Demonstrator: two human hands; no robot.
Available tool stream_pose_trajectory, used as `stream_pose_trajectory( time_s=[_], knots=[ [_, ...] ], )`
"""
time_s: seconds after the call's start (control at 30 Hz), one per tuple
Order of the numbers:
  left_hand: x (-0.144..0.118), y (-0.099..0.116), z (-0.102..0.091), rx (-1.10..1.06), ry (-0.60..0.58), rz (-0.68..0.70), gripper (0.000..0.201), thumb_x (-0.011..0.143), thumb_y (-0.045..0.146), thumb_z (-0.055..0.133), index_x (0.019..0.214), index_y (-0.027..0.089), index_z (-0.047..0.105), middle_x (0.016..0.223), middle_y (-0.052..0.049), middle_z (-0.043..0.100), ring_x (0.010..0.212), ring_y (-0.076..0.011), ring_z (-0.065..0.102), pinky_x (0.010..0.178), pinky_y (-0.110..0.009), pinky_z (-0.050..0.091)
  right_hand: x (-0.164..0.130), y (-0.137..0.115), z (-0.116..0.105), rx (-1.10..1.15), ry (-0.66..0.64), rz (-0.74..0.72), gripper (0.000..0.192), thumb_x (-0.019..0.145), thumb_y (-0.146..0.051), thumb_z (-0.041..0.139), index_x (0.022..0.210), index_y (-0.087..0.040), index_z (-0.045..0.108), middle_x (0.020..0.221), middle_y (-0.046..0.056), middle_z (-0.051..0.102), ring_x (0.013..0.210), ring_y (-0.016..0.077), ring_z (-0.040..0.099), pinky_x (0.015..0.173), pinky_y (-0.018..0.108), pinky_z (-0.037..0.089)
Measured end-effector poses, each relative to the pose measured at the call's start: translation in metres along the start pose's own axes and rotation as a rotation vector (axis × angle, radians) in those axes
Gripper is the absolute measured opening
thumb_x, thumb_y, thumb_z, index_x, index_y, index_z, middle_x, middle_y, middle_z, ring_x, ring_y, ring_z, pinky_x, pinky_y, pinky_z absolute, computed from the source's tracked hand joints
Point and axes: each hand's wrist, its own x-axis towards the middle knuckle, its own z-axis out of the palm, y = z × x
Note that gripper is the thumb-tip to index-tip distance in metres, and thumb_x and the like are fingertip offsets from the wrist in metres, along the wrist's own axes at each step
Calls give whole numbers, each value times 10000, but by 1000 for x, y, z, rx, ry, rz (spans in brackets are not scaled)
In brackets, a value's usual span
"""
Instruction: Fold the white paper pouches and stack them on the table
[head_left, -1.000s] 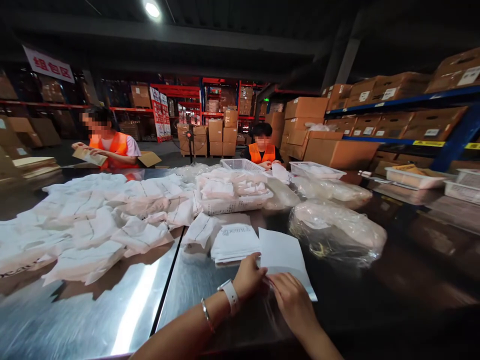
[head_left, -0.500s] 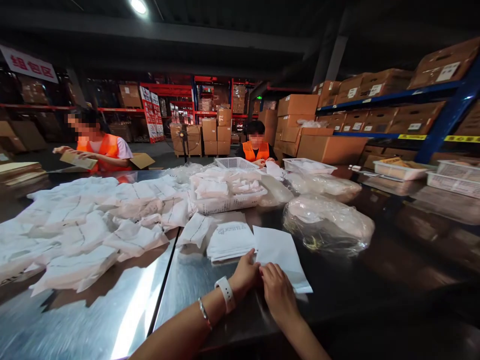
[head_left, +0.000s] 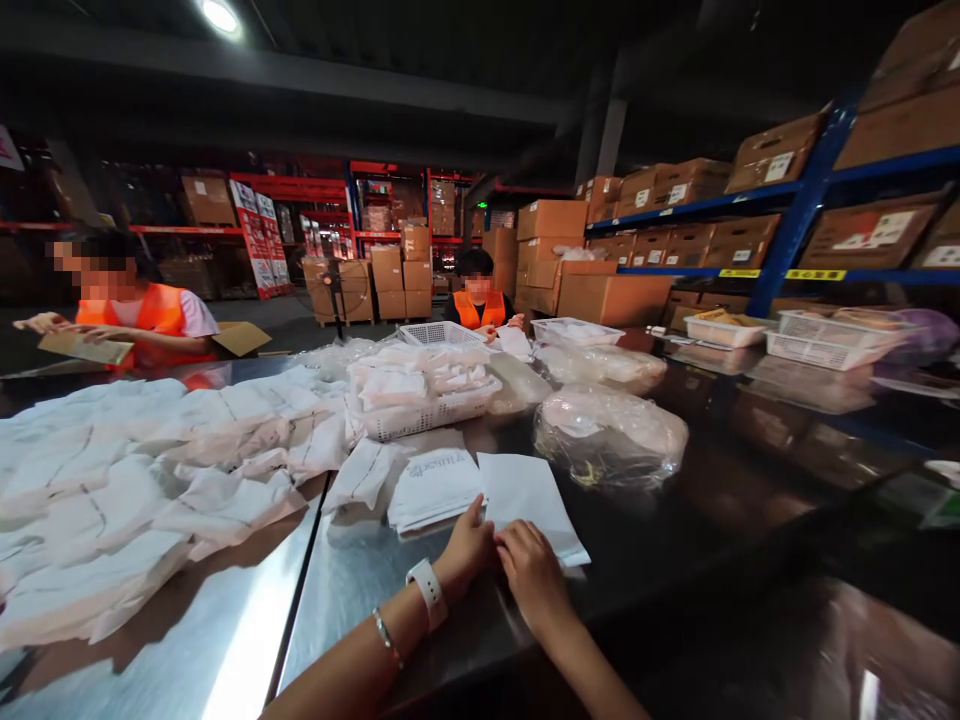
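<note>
A flat white bag (head_left: 534, 497) lies on the dark metal table in front of me. At its near left corner my left hand (head_left: 465, 548) and my right hand (head_left: 527, 572) meet, with fingers closed and fingertips together on its edge. What is pinched under the fingertips is partly hidden. Just left of the bag is a stack of white bags (head_left: 435, 487) with grey print on top. Another white bag (head_left: 360, 475), creased and with a dark line, lies beside that stack.
Many filled white packets (head_left: 150, 490) cover the table's left side. Behind the stack stands a white basket (head_left: 435, 412) of packets. Clear plastic bundles (head_left: 611, 432) lie at right, with more baskets (head_left: 825, 340) beyond. Two people in orange vests (head_left: 480, 308) work across the table.
My view has turned to the right, so the scene has slid left. Both hands keep nearly the same hold at the bag's corner; the bag has hardly moved on the table.
</note>
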Motion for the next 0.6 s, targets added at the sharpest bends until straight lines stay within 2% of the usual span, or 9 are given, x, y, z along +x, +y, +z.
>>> stream_pose_trajectory(
  time_s=[0.2, 0.3, 0.37, 0.4, 0.47, 0.53, 0.6],
  knots=[
    [0, 10, 5, -149, 95, -136, 693, 785, 126, 551, 1432, 87, 307, 651, 35, 556, 548, -107, 531, 555, -212, 449, -3, -2, 11, -129, 20, -29, 255, 829, 5, 502, 869, -222, 612, 823, 17, 593, 801, 204, 555, 721, 332, 441],
    [-6, 14, 4, -149, 104, -141, 745, 782, 127, 561, 1463, 119, 260, 562, 78, 492, 469, -95, 495, 485, -193, 425, -3, -12, 10, -104, -75, 21, 212, 844, -34, 527, 865, -221, 624, 837, 23, 590, 841, 202, 546, 752, 329, 443],
    [-10, 18, 1, -90, 129, -122, 804, 764, 128, 605, 1478, 151, 235, 504, 119, 406, 388, -67, 407, 421, -167, 382, -5, -10, 4, -7, -126, 18, 176, 850, -68, 545, 829, -226, 620, 833, 10, 585, 847, 182, 545, 766, 307, 452],
    [-11, 20, -1, -67, 137, -108, 822, 765, 138, 615, 1485, 176, 218, 501, 129, 385, 368, -55, 378, 411, -162, 384, -10, -3, -3, 37, -106, 36, 163, 857, -87, 544, 800, -225, 608, 822, 2, 580, 834, 167, 546, 758, 285, 458],
    [-15, 24, -5, -78, 82, -110, 855, 769, 164, 624, 1496, 226, 179, 559, 114, 433, 411, -60, 448, 486, -207, 487, -31, 23, -26, 44, 21, 150, 183, 894, -129, 493, 754, -217, 573, 802, -3, 571, 797, 142, 549, 725, 247, 467],
    [-19, 27, -7, -77, -11, -76, 833, 761, 208, 639, 1485, 229, 229, 619, 91, 479, 489, -77, 517, 604, -285, 556, -67, 58, -64, -65, 190, 342, 269, 951, -180, 378, 741, -207, 545, 792, 14, 564, 754, 136, 546, 683, 244, 474],
    [-26, 28, -7, -6, -88, 18, 808, 755, 278, 652, 1471, 213, 284, 635, 81, 488, 530, -90, 538, 659, -304, 561, -112, 89, -110, -167, 269, 476, 312, 983, -224, 310, 807, -190, 565, 833, 38, 572, 758, 142, 545, 702, 281, 484]
  ],
)
